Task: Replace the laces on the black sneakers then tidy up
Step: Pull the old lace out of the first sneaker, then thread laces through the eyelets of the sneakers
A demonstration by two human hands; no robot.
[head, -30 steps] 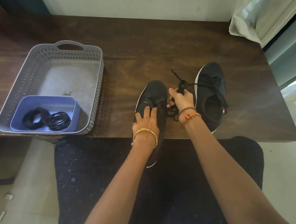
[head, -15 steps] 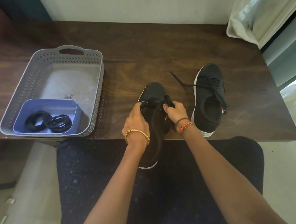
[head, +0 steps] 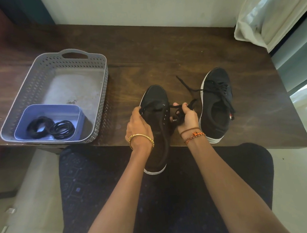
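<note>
One black sneaker (head: 155,98) with a white sole lies toe-away, its heel hanging over the table's front edge above my lap. My left hand (head: 138,124) grips its left side near the eyelets. My right hand (head: 186,116) holds a bunched black lace (head: 178,112) just right of that shoe, with a strand running across to its eyelets. The second black sneaker (head: 216,101) stands on the table to the right, its lace threaded and loose ends trailing to the left.
A grey perforated basket (head: 37,84) sits at the left of the dark wooden table (head: 145,62). Inside it a blue tub (head: 45,109) holds coiled black laces (head: 50,127). A white curtain (head: 272,11) hangs at the back right.
My right hand moved from the shoe's tongue out to the right, drawing the lace sideways. My left hand shifted slightly along the shoe's left side. The right sneaker stayed put.
</note>
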